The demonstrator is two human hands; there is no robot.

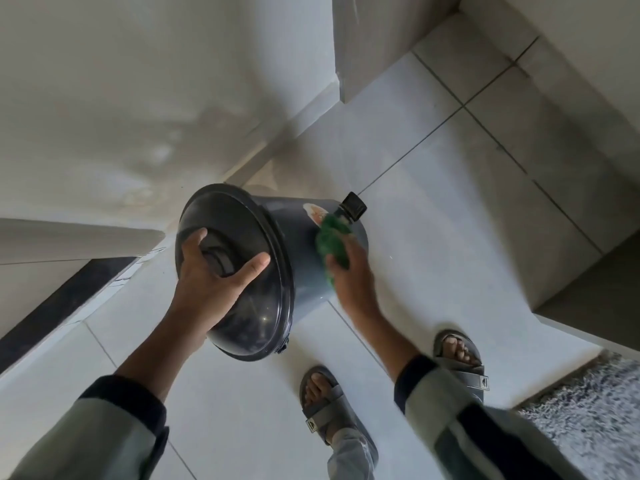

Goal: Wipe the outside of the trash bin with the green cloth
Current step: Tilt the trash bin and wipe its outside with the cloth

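I see the trash bin tilted over in the middle of the frame, its lid facing me and its foot pedal pointing to the upper right. My left hand lies spread on the lid, fingers apart, steadying it. My right hand is closed on the green cloth, which is pressed to the bin's side just below a sticker. I judge the wiping is under way on this side only; how clean the wall already is I cannot tell, and the hidden far side and base remain.
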